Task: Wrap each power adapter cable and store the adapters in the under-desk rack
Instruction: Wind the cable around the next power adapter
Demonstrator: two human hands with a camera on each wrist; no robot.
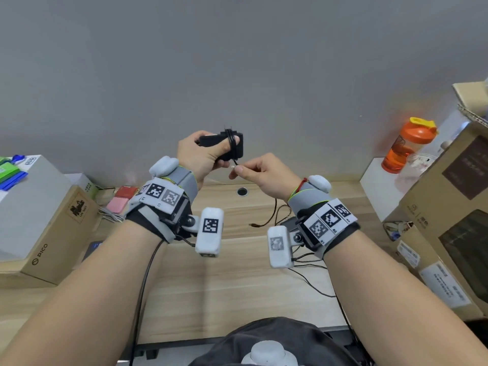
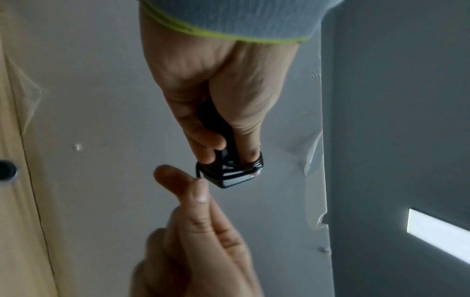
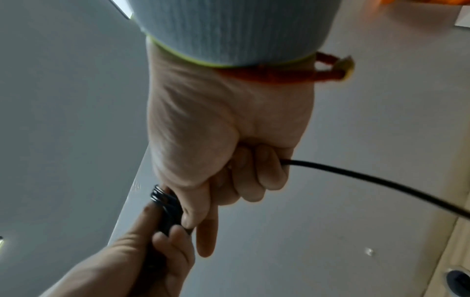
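A black power adapter (image 1: 232,147) is held up above the wooden desk (image 1: 232,286), with several turns of its black cable (image 1: 230,140) wound round it. My left hand (image 1: 211,151) grips the adapter body, thumb on top. Just to its right, my right hand (image 1: 239,169) pinches the cable between thumb and forefinger. In the left wrist view the cable turns (image 2: 250,165) cross the adapter (image 2: 232,179) below my left hand (image 2: 223,156). In the right wrist view the cable's loose tail (image 3: 368,177) leaves my curled right hand (image 3: 198,225) toward the right. No rack is in view.
Cardboard boxes (image 1: 55,228) stand at the desk's left; larger boxes (image 1: 449,212) and an orange bottle (image 1: 408,147) stand at the right. A cable hole (image 1: 242,191) sits at the desk's back edge, and loose wires (image 1: 311,276) lie under my right forearm.
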